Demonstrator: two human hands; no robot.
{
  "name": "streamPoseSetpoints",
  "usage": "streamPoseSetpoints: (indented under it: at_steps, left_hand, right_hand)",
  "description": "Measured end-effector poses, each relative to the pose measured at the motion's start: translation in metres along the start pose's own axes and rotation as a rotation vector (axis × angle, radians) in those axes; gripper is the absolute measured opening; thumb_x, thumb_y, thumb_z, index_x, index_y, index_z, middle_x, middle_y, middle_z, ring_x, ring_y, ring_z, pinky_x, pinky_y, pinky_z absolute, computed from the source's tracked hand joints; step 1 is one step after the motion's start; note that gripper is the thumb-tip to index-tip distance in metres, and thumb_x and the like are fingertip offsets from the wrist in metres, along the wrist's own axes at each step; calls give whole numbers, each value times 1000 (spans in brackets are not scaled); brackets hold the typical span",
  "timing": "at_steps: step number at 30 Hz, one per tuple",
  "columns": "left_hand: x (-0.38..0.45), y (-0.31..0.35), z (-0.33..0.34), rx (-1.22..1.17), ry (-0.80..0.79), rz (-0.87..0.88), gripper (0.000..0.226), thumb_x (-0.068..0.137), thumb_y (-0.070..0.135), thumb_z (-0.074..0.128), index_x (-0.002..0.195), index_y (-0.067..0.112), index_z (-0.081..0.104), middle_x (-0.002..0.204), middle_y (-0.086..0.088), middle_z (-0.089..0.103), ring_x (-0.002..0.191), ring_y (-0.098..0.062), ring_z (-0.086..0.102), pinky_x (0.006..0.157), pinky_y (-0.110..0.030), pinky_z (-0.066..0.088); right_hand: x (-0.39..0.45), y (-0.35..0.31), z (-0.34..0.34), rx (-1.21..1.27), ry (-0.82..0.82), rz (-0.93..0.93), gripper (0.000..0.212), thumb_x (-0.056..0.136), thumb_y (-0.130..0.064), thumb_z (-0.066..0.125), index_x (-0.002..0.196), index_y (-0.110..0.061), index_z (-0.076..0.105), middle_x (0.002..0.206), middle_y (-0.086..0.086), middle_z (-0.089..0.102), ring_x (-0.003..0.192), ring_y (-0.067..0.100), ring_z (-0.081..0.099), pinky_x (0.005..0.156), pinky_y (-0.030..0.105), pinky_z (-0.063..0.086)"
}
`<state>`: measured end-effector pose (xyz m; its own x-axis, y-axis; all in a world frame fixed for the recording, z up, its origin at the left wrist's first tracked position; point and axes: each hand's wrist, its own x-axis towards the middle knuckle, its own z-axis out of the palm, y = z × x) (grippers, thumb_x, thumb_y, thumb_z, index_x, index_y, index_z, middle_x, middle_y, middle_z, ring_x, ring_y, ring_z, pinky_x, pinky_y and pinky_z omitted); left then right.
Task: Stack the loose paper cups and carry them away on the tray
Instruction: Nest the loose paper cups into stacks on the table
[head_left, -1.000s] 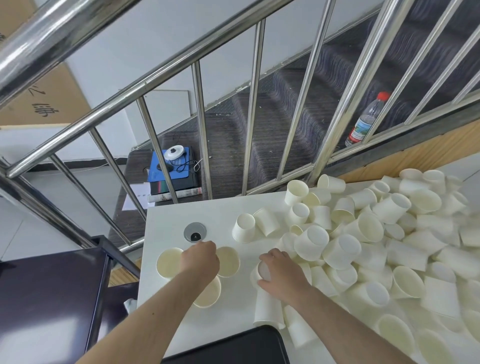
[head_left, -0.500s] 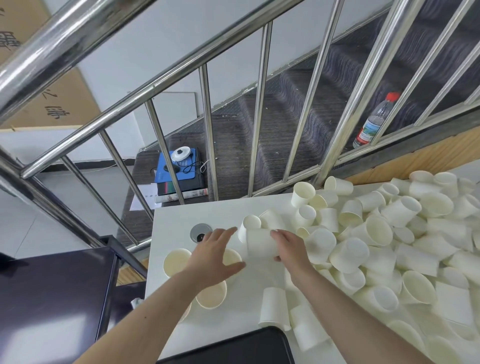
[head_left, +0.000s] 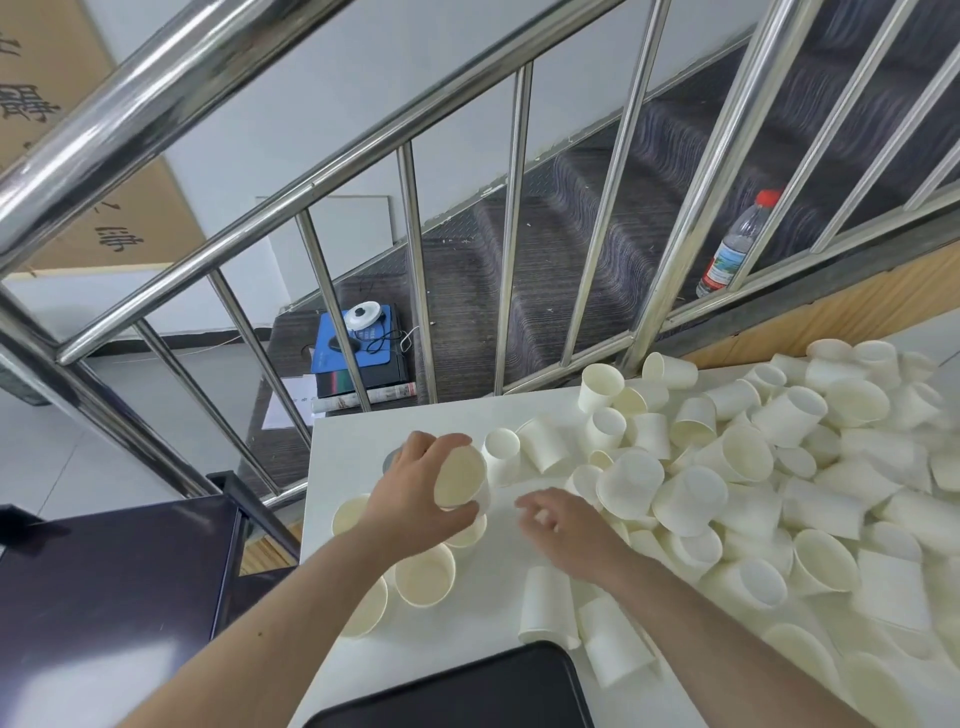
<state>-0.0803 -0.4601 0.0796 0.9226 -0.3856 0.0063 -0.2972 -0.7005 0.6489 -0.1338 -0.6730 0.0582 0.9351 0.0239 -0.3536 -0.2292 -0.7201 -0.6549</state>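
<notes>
My left hand (head_left: 415, 493) grips a white paper cup (head_left: 460, 477) tilted with its mouth toward me, lifted above the upright cups (head_left: 425, 574) standing at the table's left end. My right hand (head_left: 558, 525) hovers just right of it, fingers loosely spread and holding nothing, over the bare white table (head_left: 358, 426). A big heap of loose white paper cups (head_left: 753, 467) covers the table's right side. Two cups (head_left: 548, 605) lie on their sides under my right forearm. The black tray (head_left: 457, 688) sits at the near table edge.
A steel stair railing (head_left: 511, 234) runs close behind the table. Beyond it are dark steps with a plastic water bottle (head_left: 730, 249) and a blue box on books (head_left: 358, 348). A dark cabinet top (head_left: 104, 597) stands left of the table.
The cup passed from my right hand to my left, which lifted and tilted it. My right hand let go and drew back toward me.
</notes>
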Motion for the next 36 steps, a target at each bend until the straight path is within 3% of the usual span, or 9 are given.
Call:
streamPoseSetpoints:
  at_steps: [3, 6, 8, 11, 14, 21, 26, 31, 36]
  left_hand:
    - [-1, -4, 4, 135, -116, -52, 69, 74, 42, 70, 135, 41, 38, 117, 8, 38, 116, -15, 40, 90, -33, 47]
    - [-1, -8, 14, 180, -173, -97, 69, 74, 43, 69, 135, 42, 37, 119, 8, 38, 115, -15, 43, 87, -32, 48]
    - [-1, -8, 21, 236, -220, -89, 69, 76, 40, 68, 137, 41, 35, 122, 7, 38, 117, -16, 42, 85, -31, 47]
    - [1, -8, 32, 302, -275, -99, 72, 79, 32, 64, 142, 36, 30, 132, 4, 36, 123, -18, 39, 88, -28, 43]
    - [4, -10, 44, 324, -317, -133, 75, 78, 35, 65, 144, 32, 29, 136, 1, 35, 124, -21, 39, 97, -33, 39]
    - [8, -15, 55, 322, -313, -179, 74, 78, 32, 64, 143, 30, 31, 135, 1, 37, 124, -21, 40, 96, -33, 41]
    - [13, -20, 52, 303, -253, -167, 71, 79, 28, 62, 143, 28, 31, 137, 2, 36, 125, -21, 39, 94, -32, 42]
    - [16, -27, 50, 356, -296, -187, 73, 79, 32, 62, 144, 29, 28, 138, 2, 35, 126, -21, 39, 95, -32, 38]
    - [23, -27, 48, 354, -268, -192, 74, 81, 58, 59, 144, 32, 30, 140, 4, 36, 131, -18, 37, 103, -37, 33]
  right_hand:
    - [-14, 14, 3, -401, -199, -121, 67, 80, -57, 60, 138, -26, 46, 131, -13, 42, 113, 6, 44, 95, 23, 38]
    - [-23, 21, 12, -495, -290, -132, 92, 67, -64, 69, 144, -23, 37, 137, -8, 34, 126, 11, 38, 100, 28, 39]
    - [-26, 26, 19, -552, -334, -129, 97, 62, -63, 74, 142, -22, 38, 137, -4, 32, 127, 16, 36, 100, 35, 42]
    - [-28, 32, 25, -633, -370, -140, 90, 58, -58, 78, 132, -19, 45, 133, 0, 33, 125, 20, 36, 95, 43, 47]
    - [-27, 40, 29, -651, -356, -133, 67, 67, -38, 74, 124, -16, 48, 132, 1, 34, 123, 21, 36, 88, 43, 50]
    - [-16, 39, 21, -477, -235, -83, 13, 80, -22, 51, 88, -12, 46, 103, 5, 46, 101, 27, 48, 79, 33, 41]
    - [-4, 28, 16, -190, -78, 41, 35, 93, -13, 41, 121, -12, 60, 121, 3, 61, 112, 21, 56, 94, 30, 46]
    - [9, 23, 25, -163, -42, 36, 36, 95, -10, 36, 118, -16, 63, 115, 2, 65, 105, 19, 60, 89, 31, 49]
    - [15, 20, 31, -146, -53, 50, 30, 93, -14, 37, 107, -14, 64, 102, 3, 67, 93, 21, 62, 81, 34, 52]
